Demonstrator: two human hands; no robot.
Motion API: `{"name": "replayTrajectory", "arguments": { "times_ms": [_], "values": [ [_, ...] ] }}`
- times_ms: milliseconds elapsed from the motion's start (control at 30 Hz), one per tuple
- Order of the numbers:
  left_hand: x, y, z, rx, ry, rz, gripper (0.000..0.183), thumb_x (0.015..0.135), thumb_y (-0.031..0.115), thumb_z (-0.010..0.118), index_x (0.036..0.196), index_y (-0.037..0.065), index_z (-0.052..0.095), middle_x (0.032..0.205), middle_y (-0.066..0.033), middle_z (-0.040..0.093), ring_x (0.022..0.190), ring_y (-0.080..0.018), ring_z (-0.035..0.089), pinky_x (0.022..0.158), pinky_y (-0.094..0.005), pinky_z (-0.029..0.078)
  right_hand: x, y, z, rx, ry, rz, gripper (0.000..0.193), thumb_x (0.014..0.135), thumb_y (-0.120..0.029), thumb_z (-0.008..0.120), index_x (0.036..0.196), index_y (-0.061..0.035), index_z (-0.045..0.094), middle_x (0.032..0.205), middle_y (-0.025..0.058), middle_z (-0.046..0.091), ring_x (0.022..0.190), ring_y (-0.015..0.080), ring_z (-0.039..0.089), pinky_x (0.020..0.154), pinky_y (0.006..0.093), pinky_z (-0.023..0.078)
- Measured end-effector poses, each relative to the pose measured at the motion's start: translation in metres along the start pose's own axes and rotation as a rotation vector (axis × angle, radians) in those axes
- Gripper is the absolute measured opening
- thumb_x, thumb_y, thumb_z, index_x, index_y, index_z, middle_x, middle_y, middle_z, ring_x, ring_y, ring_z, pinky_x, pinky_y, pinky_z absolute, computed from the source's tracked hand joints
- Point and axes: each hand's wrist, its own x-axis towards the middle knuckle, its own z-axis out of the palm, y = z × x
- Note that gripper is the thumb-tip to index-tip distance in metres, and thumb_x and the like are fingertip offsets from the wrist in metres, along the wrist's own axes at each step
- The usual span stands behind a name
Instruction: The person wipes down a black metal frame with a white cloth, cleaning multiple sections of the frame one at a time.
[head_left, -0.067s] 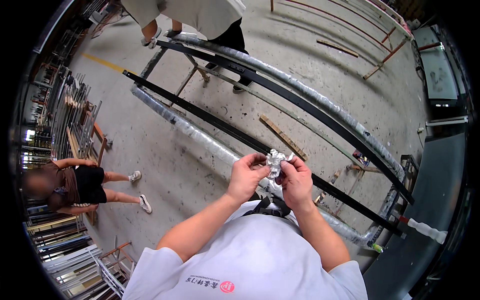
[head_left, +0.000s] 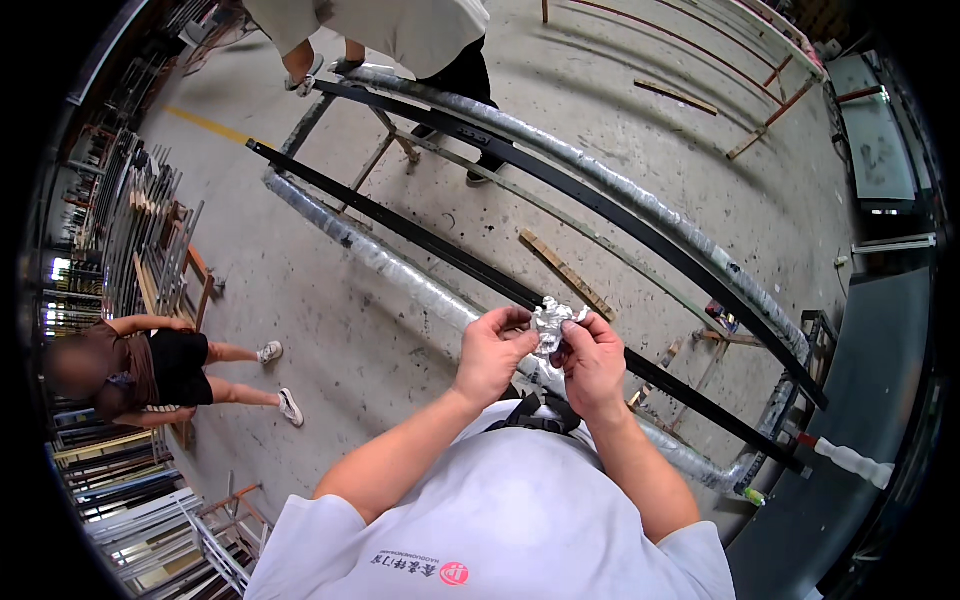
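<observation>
Between my two hands is a crumpled piece of silver foil (head_left: 549, 322), raised in front of my chest. My left hand (head_left: 492, 352) pinches its left side between thumb and fingers. The right edge is pinched the same way by my right hand (head_left: 592, 362). Just beyond the foil runs a long black metal profile (head_left: 420, 236), lying along a work frame whose near rail (head_left: 385, 262) is wrapped in clear film. A second black profile (head_left: 560, 187) lies along the far side, beside the far wrapped rail (head_left: 610, 182).
A co-worker (head_left: 400, 40) stands at the frame's far left end, gloved hands by the far profile. Another person (head_left: 180, 365) stands at left near racks of profiles (head_left: 145, 240). On the right, a white-handled tool (head_left: 850, 462) lies on a dark panel (head_left: 810, 530). A wooden strip (head_left: 566, 273) shows beneath the frame.
The crumpled foil has shifted very slightly between my fingers. My hands keep nearly the same place and grip.
</observation>
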Motion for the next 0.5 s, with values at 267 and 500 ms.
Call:
{"name": "replayTrajectory", "arguments": {
  "times_ms": [267, 500],
  "values": [
    [-0.01, 0.019, 0.003, 0.416, -0.119, 0.284, 0.031, 0.09, 0.007, 0.077, 0.118, -0.005, 0.069, 0.095, -0.0024, 0.069, 0.083, -0.0075, 0.062, 0.074, -0.0249, 0.054, -0.005, -0.004, 0.014, 0.031, -0.007, -0.006, 0.009, 0.098, -0.003, 0.064, 0.092, -0.0004, 0.069, 0.087, 0.004, 0.07, 0.074, 0.0092, 0.061, 0.07, 0.0246, 0.05],
    [-0.007, 0.026, -0.01, 0.4, -0.225, 0.154, 0.023, 0.099, 0.009, 0.062, 0.116, -0.003, 0.072, 0.093, -0.0006, 0.069, 0.08, -0.0051, 0.058, 0.072, -0.0249, 0.05, -0.004, -0.011, 0.013, -0.054, -0.077, 0.04, 0.011, 0.097, -0.003, 0.065, 0.087, -0.0001, 0.071, 0.086, 0.0014, 0.068, 0.075, 0.0085, 0.056, 0.072, 0.0243, 0.046]
  ]
}}
